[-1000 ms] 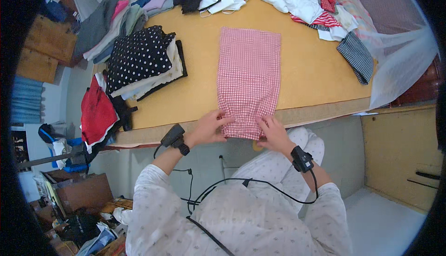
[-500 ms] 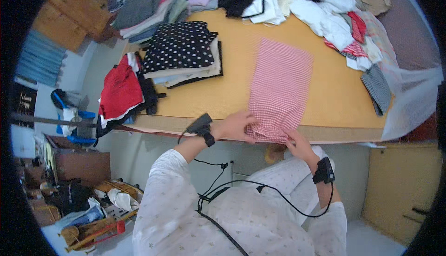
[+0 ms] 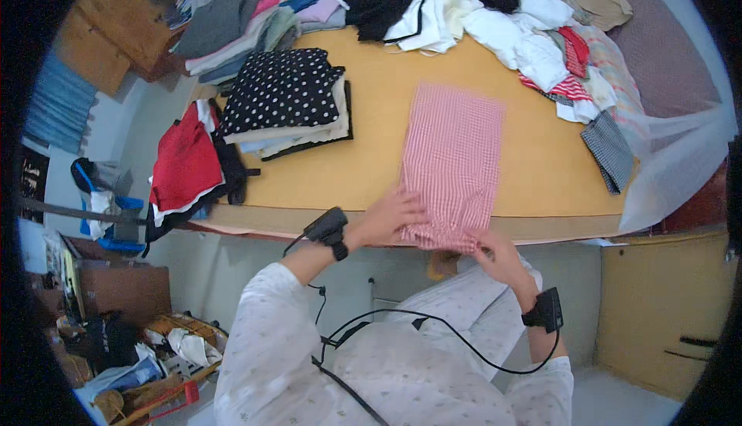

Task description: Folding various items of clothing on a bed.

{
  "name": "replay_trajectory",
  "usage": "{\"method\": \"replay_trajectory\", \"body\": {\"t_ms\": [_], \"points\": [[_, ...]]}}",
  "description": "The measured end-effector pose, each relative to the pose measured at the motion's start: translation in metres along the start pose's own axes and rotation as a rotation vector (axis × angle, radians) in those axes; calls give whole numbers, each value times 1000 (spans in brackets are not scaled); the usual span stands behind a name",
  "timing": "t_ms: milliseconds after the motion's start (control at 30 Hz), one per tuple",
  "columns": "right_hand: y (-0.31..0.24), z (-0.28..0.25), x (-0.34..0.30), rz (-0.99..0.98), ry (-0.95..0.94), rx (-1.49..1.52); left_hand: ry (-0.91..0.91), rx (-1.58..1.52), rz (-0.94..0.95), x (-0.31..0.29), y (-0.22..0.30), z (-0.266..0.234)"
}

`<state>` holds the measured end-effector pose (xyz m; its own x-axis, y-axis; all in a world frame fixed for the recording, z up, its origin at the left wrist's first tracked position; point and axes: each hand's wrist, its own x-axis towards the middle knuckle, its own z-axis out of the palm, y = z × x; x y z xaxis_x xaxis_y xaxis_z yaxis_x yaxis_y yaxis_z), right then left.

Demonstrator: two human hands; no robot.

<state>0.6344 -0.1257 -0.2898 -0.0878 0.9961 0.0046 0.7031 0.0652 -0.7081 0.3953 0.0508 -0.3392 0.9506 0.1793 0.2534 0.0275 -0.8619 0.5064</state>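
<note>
A folded red-and-white checked garment (image 3: 452, 152) lies lengthwise on the yellow bed surface, its near end bunched at the bed's front edge. My left hand (image 3: 393, 216) rests on the near left side of that cloth, fingers stretched out over it. At the near right corner, the fingers of my right hand (image 3: 498, 257) are closed on the hem. Exactly what kind of garment it is, the folds do not show.
Left of the cloth stands a folded stack topped by a black polka-dot garment (image 3: 282, 90), beside a red garment (image 3: 185, 159). White clothes (image 3: 510, 36) pile along the far side. A dark checked cloth (image 3: 608, 152) and white netting (image 3: 672, 156) lie at the right.
My left hand has slid slightly farther up the cloth and its fingers have flattened out. The right hand keeps its hold at the near corner. The whole view has shifted a little.
</note>
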Motion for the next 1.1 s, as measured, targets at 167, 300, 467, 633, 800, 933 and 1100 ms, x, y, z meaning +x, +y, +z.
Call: {"method": "replay_trajectory", "body": {"t_ms": [167,300,467,633,800,933,1100], "points": [[-15,-17,-39,148,-218,102,-120,-108,49,-13,38,5],[-34,-16,-41,101,-103,152,-69,-319,-117,-23,51,9],[-5,7,-59,35,-162,-167,-275,-400,-128,-15,64,-7],[-7,11,-59,32,-127,-116,-317,-266,-101,-18,61,-2],[-1,3,-52,-35,-153,-77,-140,-165,12,-12,40,17],[18,-15,-19,105,-312,319,-403,-451,-162,2,15,3],[80,-24,49,553,264,915,79,-1055,-849,49,-39,-5]]}}
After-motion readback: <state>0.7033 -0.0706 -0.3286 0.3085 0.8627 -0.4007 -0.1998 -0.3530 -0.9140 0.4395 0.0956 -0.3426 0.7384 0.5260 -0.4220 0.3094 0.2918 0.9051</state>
